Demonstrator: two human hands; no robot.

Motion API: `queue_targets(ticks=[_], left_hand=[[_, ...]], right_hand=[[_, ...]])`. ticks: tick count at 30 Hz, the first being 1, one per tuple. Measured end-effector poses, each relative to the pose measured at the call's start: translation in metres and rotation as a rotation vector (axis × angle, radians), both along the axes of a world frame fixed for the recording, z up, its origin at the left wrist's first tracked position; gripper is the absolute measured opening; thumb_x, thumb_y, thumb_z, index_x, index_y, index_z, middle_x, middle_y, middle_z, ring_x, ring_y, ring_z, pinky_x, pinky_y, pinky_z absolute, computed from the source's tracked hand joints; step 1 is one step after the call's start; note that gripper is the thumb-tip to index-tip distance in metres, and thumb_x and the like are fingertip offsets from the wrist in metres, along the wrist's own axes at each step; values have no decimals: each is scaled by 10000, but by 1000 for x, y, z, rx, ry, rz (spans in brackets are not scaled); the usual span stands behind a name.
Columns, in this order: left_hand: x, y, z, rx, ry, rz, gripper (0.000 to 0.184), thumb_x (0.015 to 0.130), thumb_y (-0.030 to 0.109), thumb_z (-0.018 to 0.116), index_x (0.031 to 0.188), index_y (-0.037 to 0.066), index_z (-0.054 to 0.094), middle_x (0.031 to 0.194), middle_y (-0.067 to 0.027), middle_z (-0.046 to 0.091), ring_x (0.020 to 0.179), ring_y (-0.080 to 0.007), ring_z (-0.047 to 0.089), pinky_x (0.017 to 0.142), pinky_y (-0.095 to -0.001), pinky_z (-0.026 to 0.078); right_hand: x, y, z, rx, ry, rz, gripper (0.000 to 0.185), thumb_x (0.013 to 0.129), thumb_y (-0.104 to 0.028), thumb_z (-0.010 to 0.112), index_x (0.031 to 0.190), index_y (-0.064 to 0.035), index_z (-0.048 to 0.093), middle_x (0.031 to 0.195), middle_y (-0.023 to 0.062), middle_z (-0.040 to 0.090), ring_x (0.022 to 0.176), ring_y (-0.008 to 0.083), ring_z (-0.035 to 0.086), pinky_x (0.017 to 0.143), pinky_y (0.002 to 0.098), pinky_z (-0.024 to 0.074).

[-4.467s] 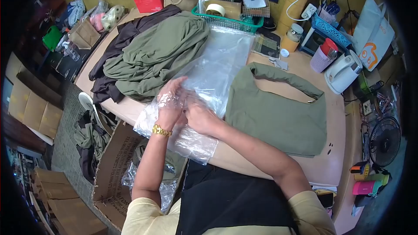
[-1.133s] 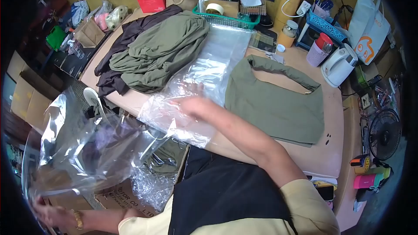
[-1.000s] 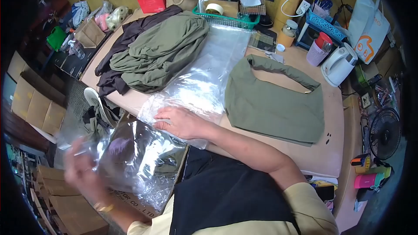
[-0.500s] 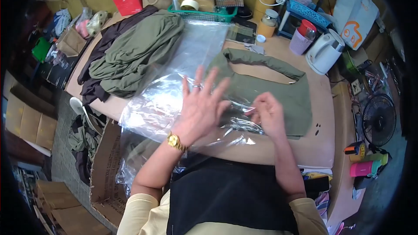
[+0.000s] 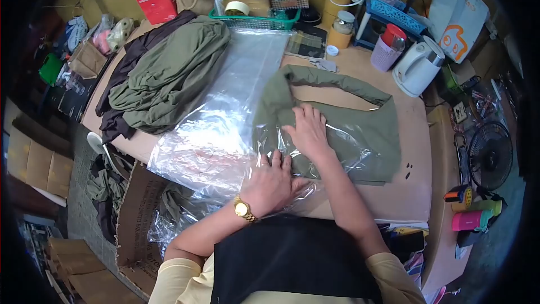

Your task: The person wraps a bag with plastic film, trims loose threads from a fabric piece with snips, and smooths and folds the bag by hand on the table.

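A folded olive-green garment (image 5: 360, 135) lies on the table, its long rolled collar at the far side. Over its near left part spreads a clear plastic bag (image 5: 351, 143), wrinkled and shiny. My right hand (image 5: 309, 132) rests flat on the plastic and garment, fingers stretched out just below the collar opening. Nearer to me, my left hand (image 5: 270, 183), with a gold watch at the wrist, lies spread on the plastic at the garment's lower left corner. To the left is a flat stack of clear plastic bags (image 5: 219, 101). Neither hand grips anything visible.
A heap of olive garments (image 5: 174, 73) lies on the table's left. Behind stand a green basket (image 5: 259, 22) with tape, a jar (image 5: 344, 25), a lilac cup (image 5: 387, 50) and a white kettle (image 5: 416, 67). An open carton (image 5: 132, 219) sits below the left edge.
My right hand has moved left and away from me onto the garment. My left hand has come down nearer to me. The plastic now lies flatter over the garment.
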State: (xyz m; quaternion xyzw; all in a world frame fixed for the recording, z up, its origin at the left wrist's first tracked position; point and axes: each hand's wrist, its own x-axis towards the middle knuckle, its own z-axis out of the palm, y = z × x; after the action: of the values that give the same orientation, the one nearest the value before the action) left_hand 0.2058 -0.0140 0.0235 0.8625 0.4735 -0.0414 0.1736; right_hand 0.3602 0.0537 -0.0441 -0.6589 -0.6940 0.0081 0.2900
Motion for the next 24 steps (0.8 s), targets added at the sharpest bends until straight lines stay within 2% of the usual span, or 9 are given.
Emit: queue_targets(ticks=[1, 3, 4, 8, 11, 13, 14, 18, 24], left_hand=[[-5, 14, 14, -318, 32, 27, 545, 975, 478, 515, 1286, 31, 545, 1393, -258, 485, 1330, -405, 449, 992, -593, 413], [-15, 42, 10, 232, -234, 17, 330, 914, 280, 627, 1139, 39, 605, 1134, -162, 620, 1148, -332, 568, 939, -502, 455], [-18, 61, -7, 561, -371, -29, 321, 882, 238, 661, 1137, 49, 616, 1075, -151, 629, 1115, -333, 575, 929, -502, 454], [-29, 103, -30, 565, -233, -31, 272, 839, 225, 693, 1057, 67, 651, 1017, -138, 623, 1088, -328, 571, 904, -499, 445], [-40, 107, -33, 453, -344, -50, 210, 838, 215, 708, 992, 78, 672, 959, -132, 609, 1020, -314, 600, 840, -474, 463], [-40, 107, -31, 330, -616, -13, 165, 848, 222, 723, 892, 67, 688, 830, -125, 640, 837, -300, 645, 722, -421, 492], [-38, 102, -23, 195, -732, 89, 233, 886, 253, 720, 808, 40, 669, 647, -81, 621, 582, -217, 610, 557, -354, 468], [-34, 91, -31, -79, -1045, 307, 302, 899, 270, 716, 782, -2, 659, 575, -101, 578, 504, -169, 529, 507, -332, 433], [-49, 82, -12, -176, -802, 173, 195, 884, 165, 748, 813, -4, 681, 648, -34, 633, 610, -66, 559, 561, -251, 459]], right_hand=[[-3, 3, -5, 4, 3, 17, 293, 847, -158, 701, 1105, -51, 613, 1204, 154, 563, 1136, 383, 511, 983, 485, 391], [-2, 4, -11, 40, 42, 127, 195, 872, -150, 673, 1036, -71, 605, 1236, 146, 531, 1216, 378, 467, 1002, 516, 367], [-5, 3, -9, 225, -25, 179, 130, 872, -119, 675, 962, -66, 597, 1109, 141, 596, 1083, 355, 564, 909, 482, 436], [-10, -1, -9, 182, 330, 233, 124, 889, -104, 675, 965, -47, 595, 749, 125, 641, 677, 332, 634, 620, 424, 488], [-5, -6, 1, 29, 501, 201, 118, 909, -137, 672, 913, -41, 603, 781, 151, 653, 686, 330, 639, 613, 411, 482], [-7, -8, 9, 44, 522, 176, 140, 911, -148, 676, 865, -37, 604, 755, 146, 647, 660, 322, 633, 596, 405, 475], [-9, -9, 13, 66, 548, 158, 176, 914, -159, 679, 817, -33, 605, 728, 141, 641, 634, 314, 627, 579, 399, 467], [-10, -14, 18, 196, 469, 142, 244, 917, -174, 689, 750, -23, 596, 643, 110, 612, 566, 280, 598, 547, 392, 453], [8, -24, 27, -2, 545, 217, 259, 909, -216, 709, 744, -47, 604, 596, 79, 610, 495, 283, 562, 482, 385, 401]])
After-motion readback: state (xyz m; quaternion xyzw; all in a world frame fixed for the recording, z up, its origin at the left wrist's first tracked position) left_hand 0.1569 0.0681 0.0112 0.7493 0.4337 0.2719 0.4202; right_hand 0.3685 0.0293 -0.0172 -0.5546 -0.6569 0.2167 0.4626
